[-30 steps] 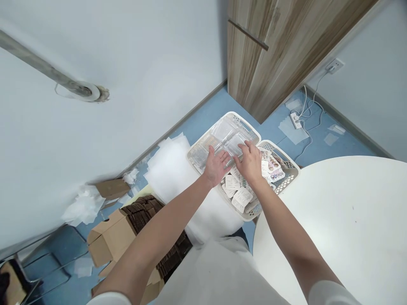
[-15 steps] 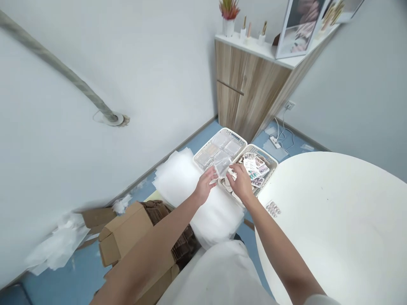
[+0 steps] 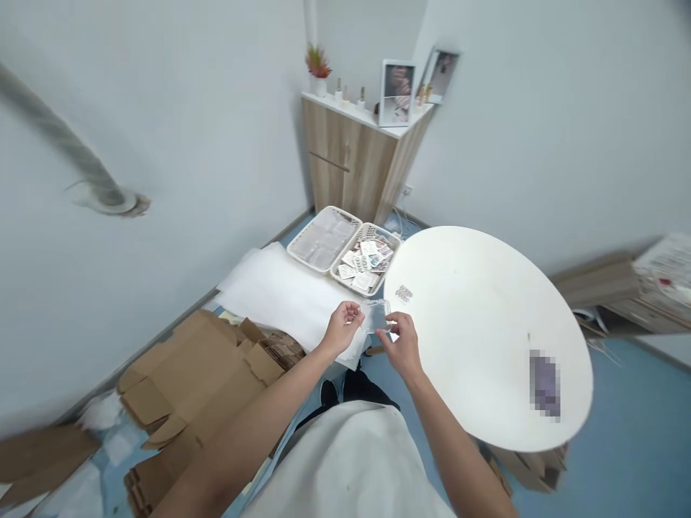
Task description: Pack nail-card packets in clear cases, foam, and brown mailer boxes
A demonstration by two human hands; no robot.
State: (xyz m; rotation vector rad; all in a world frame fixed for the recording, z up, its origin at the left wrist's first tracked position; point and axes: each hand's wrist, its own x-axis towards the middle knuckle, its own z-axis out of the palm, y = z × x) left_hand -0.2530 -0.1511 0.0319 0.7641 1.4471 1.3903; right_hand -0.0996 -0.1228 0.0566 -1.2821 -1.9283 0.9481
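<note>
A clear plastic case is held up between both hands, in front of the body. My left hand pinches its left edge. My right hand grips its right side with thumb and fingers. Beyond them, a white basket contains several clear cases. Beside it, a second white basket is filled with cards of press-on nails. One small set of nails lies on the near left edge of the round white table.
White sheets lie left of the hands. Flattened brown cardboard boxes are at the lower left. A wooden cabinet with frames and a plant stands behind the baskets. A pixelated purple item lies on the table.
Both hands have left the baskets and drawn back toward the body, with the clear case now between them. The view has turned to the right, showing more of the round table.
</note>
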